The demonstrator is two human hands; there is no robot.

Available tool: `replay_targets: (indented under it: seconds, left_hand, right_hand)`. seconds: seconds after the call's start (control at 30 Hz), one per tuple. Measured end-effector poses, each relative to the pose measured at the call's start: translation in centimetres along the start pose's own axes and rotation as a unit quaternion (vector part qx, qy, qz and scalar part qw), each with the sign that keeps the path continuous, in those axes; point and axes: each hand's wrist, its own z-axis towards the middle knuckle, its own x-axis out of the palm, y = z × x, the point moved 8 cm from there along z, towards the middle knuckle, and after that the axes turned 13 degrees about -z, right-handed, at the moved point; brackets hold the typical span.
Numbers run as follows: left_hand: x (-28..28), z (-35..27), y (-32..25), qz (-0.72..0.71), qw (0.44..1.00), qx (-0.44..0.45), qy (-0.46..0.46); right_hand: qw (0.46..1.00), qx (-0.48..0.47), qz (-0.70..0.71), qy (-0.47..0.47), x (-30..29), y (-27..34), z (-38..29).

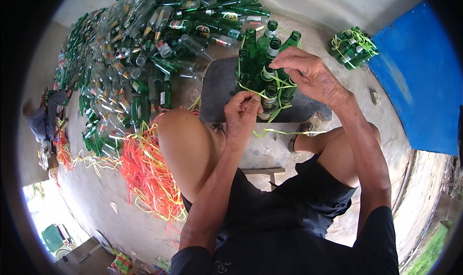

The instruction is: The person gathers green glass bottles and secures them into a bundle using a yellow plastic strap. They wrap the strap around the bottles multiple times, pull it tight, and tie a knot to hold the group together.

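A cluster of green glass bottles (253, 52) stands upright on a dark slab (219, 90) between my knees. Light-green plastic strap (249, 90) runs around the bottles and crosses between their necks on the near right side. With thumb and finger pinched, my left hand (241, 110) grips the strap at the cluster's near left corner. My right hand (307, 70) is bent over the right side, fingertips beside a bottle neck (268, 72). Its curled fingers hide whether strap is held there. A loose strap end (275, 131) trails below the slab's front edge.
Green and clear bottles (144, 47) lie heaped at the left and back. Red and yellow strap (148, 177) is piled beside my left knee. A strapped bottle bundle (352, 48) stands near a blue panel (416, 76). Another person (45, 112) sits at far left.
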Motion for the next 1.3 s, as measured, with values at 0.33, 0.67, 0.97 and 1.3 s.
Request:
replay_targets:
  seconds: [0.33, 0.67, 0.97, 1.3]
  left_hand:
    - [-0.4, 0.4, 0.5, 0.035, 0.997, -0.006, -0.071]
    - [-1.7, 0.7, 2.0, 0.029, 0.994, -0.025, -0.107]
    - [-1.6, 0.9, 2.1, 0.059, 0.989, -0.016, -0.134]
    - [-1.1, 0.8, 1.1, 0.097, 0.982, 0.022, -0.158]
  right_hand:
    - [0.980, -0.095, -0.119, 0.128, 3.7, 1.7, 2.6]
    - [0.940, -0.037, -0.066, 0.334, 6.9, 0.7, 3.4]
    - [0.874, 0.005, -0.148, 0.464, 7.8, 0.2, 3.6]
    - [0.865, -0.076, -0.241, 0.433, 7.5, 1.2, 4.8]
